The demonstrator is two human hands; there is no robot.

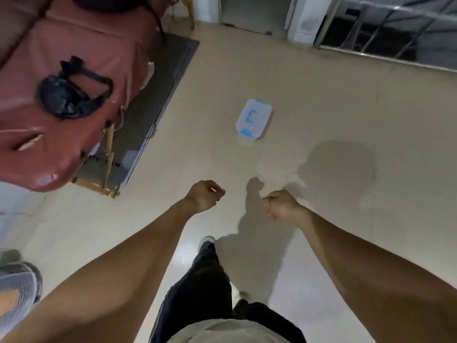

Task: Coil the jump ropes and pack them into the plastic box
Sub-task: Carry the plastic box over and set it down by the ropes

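Note:
A clear plastic box (253,117) with a blue handle and blue clips lies on the beige floor ahead of me, its lid on. I stand with both arms stretched forward over the floor. My left hand (205,196) and my right hand (279,205) are curled into fists about a hand's width apart, well short of the box. I see nothing held in either fist. No jump rope is clearly visible; a black bundle with straps (66,95) lies on the brown padded surface at the left, too blurred to identify.
A brown padded bench (81,40) on a wooden frame (108,154) fills the left side, over a grey mat (160,90). A metal railing (385,28) runs along the top right. A grey mesh object (17,288) sits at the lower left edge. My shoe (207,243) is below my hands.

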